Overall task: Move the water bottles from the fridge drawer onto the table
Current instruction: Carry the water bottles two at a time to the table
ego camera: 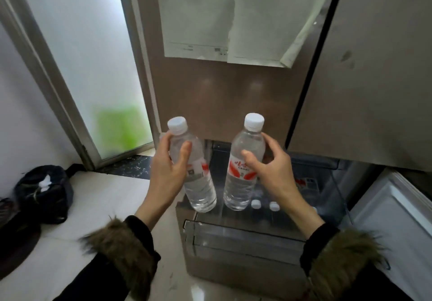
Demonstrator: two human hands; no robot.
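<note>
Pale tiled floor (98, 198) before a brown fridge (224, 95), frosted glass door (93, 62) at left.

Items, left to right:
- Dark bag (44, 190), one, on the floor.
- Left hand (170, 169), fingers and thumb wrapped round the left bottle (194, 172); one, capped, tilted, held over the drawer's left edge.
- Right hand (271, 167), fingers curled round the right bottle (243, 172); one, capped, near upright, above the drawer.
- Fridge drawer (245, 237), one, pulled open; two white caps (265, 205) show inside, so at least two bottles remain.
- Paper sheets (224, 15) on the fridge, two.

Table: not in view.

Risk: smooth, possibly cold-damp plastic could slip from the tilted left grip; turning away could catch a leg on the open drawer.
</note>
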